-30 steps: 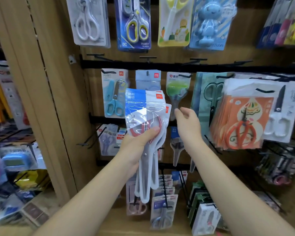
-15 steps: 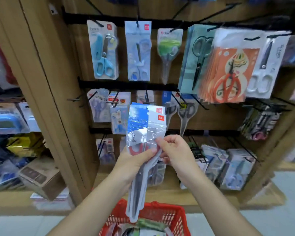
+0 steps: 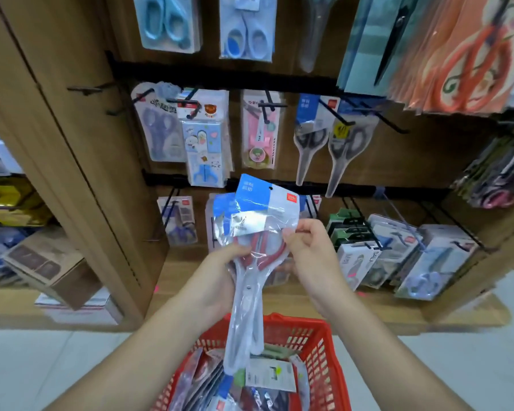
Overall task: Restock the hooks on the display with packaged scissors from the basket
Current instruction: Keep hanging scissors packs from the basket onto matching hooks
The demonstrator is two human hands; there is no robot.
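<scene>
Step in hand: sorting packs between pick-up and hanging. Left hand [image 3: 217, 277] was clamped round a small stack of red-handled scissors packs [image 3: 257, 232], thumb across the red handles, blades pointing down over the red basket [image 3: 315, 345]. Right hand [image 3: 309, 256] pinched the right edge of the front pack w/ thumb + forefinger, apparently peeling it off the stack; the other fingers were curled loose. At least two blue-and-white header cards were fanned at the top, and the front one's hang hole showed near its upper edge. The stack was held in mid-air in front of the lowest row of the display, touching no hook. More packs lay in the basket below.

Judgement: nothing from this handful hung yet. Next move calls for freeing one pack w/ the right hand, then lining its hang hole up w/ the tip of a matching hook. Similar blue-headed packs [image 3: 312, 137] hung on the middle row, and a blue-headed pack sat directly behind the stack on the lowest rail; couldn't tell which was the exact match. Slippery film, so packs may slide while separating.
</scene>
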